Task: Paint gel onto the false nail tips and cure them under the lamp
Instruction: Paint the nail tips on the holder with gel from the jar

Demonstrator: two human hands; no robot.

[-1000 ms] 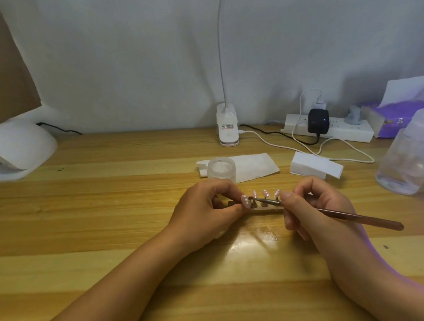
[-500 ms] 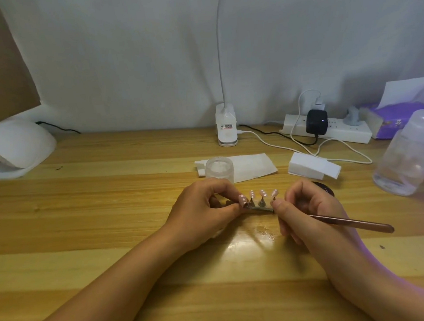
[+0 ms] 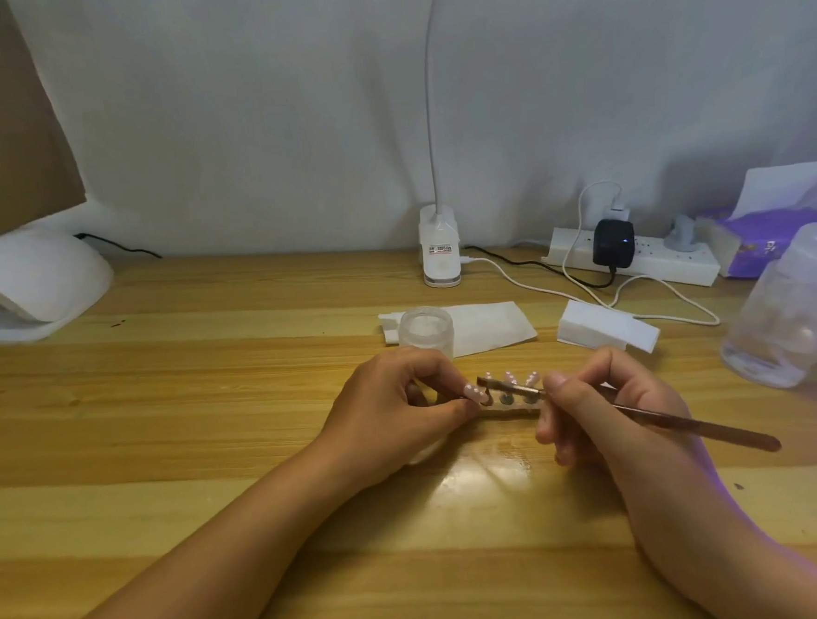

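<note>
A small holder (image 3: 510,409) with several pale pink false nail tips (image 3: 510,378) on short stands sits at the middle of the wooden table (image 3: 211,419). My left hand (image 3: 394,407) pinches the leftmost tip (image 3: 473,392) at the holder's left end. My right hand (image 3: 611,406) grips a thin brown gel brush (image 3: 695,427), its head lying across the tips and reaching towards the leftmost one. The white curing lamp (image 3: 32,282) stands at the far left edge.
Behind the hands stand a small frosted jar (image 3: 425,326) on a white tissue (image 3: 490,327) and a white block (image 3: 606,329). A clip desk lamp (image 3: 440,254), a power strip (image 3: 635,254) with cables, a purple tissue pack (image 3: 769,245) and a clear bottle (image 3: 793,311) line the back and right.
The brush head has slid left across the row of tips towards the leftmost one. My left hand has kept its pinch on the holder's left end.
</note>
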